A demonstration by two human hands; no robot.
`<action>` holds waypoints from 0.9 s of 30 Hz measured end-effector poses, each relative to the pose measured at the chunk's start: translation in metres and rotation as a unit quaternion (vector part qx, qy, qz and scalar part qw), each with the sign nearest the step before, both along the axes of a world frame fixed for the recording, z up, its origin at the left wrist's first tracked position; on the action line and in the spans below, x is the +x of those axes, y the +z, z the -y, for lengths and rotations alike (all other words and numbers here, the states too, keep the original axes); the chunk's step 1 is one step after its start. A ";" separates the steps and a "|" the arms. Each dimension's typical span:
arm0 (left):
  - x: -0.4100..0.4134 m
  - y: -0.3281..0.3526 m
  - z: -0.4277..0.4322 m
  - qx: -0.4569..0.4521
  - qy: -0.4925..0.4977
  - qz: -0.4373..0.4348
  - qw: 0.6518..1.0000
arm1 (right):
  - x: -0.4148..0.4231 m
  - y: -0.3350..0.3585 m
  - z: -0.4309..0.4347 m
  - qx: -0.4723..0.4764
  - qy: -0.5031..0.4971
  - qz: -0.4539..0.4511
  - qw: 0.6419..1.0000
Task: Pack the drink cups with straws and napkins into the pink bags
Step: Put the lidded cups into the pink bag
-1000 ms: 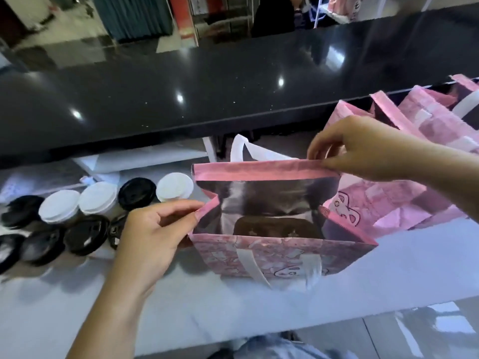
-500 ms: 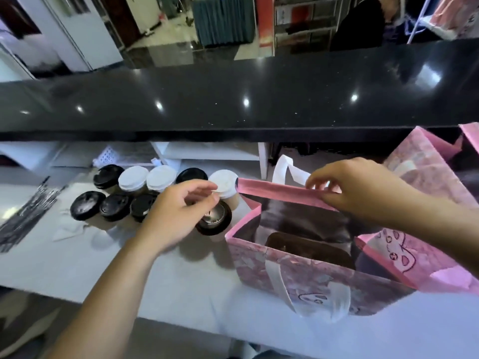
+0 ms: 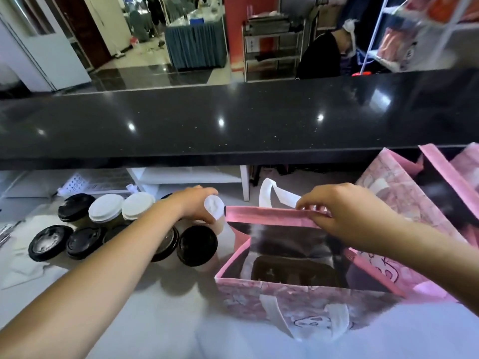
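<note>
1. Head view: your left hand (image 3: 193, 206) is curling round a white-lidded cup (image 3: 214, 209), at 10 o'clock from the pink bag (image 3: 246, 296).
2. Your right hand (image 3: 347, 215) is pinching the bag's far rim; the bag is standing open on the counter (image 3: 168, 307) at 5 o'clock.

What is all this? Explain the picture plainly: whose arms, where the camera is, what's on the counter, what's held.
No machine here: these are a person's two bare arms, filmed by one camera worn on the head, looking forward and down. The left hand grips a white-lidded cup. The right hand pinches the back rim of an open pink bag standing on the pale counter. Left of it stand other cups with black or white lids. On the right lie more bags. A black ledge runs behind. Something dark sits in the bag's bottom; I cannot tell what.
</note>
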State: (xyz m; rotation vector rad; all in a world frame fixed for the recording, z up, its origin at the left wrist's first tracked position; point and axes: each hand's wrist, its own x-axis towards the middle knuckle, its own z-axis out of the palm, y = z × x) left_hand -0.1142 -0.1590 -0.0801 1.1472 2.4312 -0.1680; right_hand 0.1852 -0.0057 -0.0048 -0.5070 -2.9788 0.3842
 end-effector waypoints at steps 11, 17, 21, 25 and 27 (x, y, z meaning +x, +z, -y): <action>-0.009 -0.004 -0.010 0.010 -0.041 0.020 0.999 | 0.002 -0.002 -0.005 -0.025 -0.019 -0.008 0.999; -0.007 0.022 0.000 0.109 -0.009 0.050 0.993 | 0.000 0.002 -0.007 -0.094 -0.008 -0.043 0.995; -0.003 0.065 0.018 0.214 0.004 0.080 0.974 | -0.009 0.011 -0.004 -0.191 0.018 -0.158 0.969; 0.008 0.122 0.044 0.303 -0.008 0.104 0.947 | -0.030 0.024 0.005 -0.239 0.069 -0.162 0.955; 0.018 0.146 0.053 0.348 -0.022 0.138 0.927 | -0.044 0.032 0.013 -0.268 0.094 -0.163 0.945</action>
